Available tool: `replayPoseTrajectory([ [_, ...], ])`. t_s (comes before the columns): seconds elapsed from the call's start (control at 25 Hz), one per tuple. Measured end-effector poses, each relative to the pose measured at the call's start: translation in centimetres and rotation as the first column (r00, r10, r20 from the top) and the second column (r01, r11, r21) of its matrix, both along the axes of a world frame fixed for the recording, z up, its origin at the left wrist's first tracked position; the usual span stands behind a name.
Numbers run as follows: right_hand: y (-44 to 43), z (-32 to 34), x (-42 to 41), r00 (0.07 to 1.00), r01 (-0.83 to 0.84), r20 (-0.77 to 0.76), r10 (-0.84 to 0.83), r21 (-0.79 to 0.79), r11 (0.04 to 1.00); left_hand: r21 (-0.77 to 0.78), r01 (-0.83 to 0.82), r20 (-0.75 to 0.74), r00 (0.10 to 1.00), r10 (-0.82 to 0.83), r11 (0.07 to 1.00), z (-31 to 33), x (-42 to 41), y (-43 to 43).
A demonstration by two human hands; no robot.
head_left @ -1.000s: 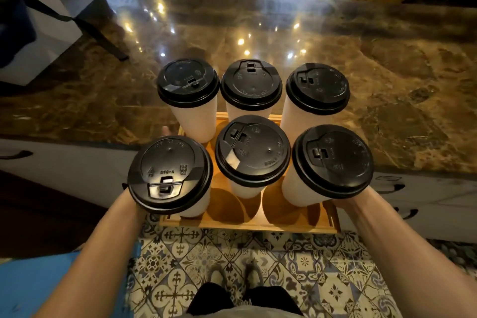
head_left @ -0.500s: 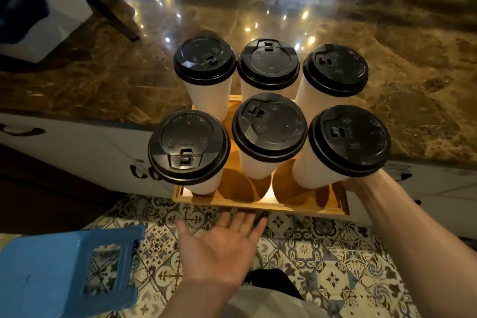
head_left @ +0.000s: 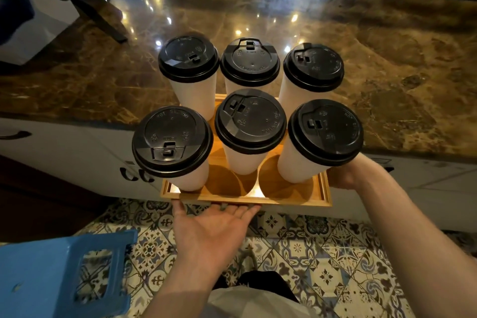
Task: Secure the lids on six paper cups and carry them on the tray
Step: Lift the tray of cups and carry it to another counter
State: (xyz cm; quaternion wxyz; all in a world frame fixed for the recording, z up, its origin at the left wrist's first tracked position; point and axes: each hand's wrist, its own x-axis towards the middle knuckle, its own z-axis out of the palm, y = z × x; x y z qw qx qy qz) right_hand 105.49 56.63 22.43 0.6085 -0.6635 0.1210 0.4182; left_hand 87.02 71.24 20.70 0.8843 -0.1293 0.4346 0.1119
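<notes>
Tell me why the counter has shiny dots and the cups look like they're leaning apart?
Head view: the dots are glare, light bouncing off the polished counter; head view again, the wide lens bends the picture, so the cups fan outward; they throw round shadows on the tray.

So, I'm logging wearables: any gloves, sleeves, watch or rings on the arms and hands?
No gloves or sleeves: both forearms are bare. No watch or bracelet on either wrist, no ring on the left hand. The right hand is mostly hidden behind a cup and the tray.
</notes>
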Motion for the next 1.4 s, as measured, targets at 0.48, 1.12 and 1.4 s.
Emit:
replayPoseTrajectory([
  [0.48, 2.2, 1.7, -15.6, 0.396, 0.884, -0.672, -0.626, 0.097, 0.457, 0.025, 0.063, 0.025, 0.998, -0.063, 0.998, 0.0, -0.1, 0.3],
  [1.12, 5.5, 2.5, -13.2, 0.454, 0.883, -0.594, -0.664, 0.202, 0.423, 0.040, 0.076, 0.002, 0.997, -0.076, 0.996, 1.1, 2.4, 1.7],
  [1.4, 6.7, 2.5, -10.4, 0.459, 0.879, -0.618, -0.638, 0.215, 0.425, 0.091, 0.133, 0.001, 0.991, -0.134, 0.987, 1.6, 4.5, 4.4],
])
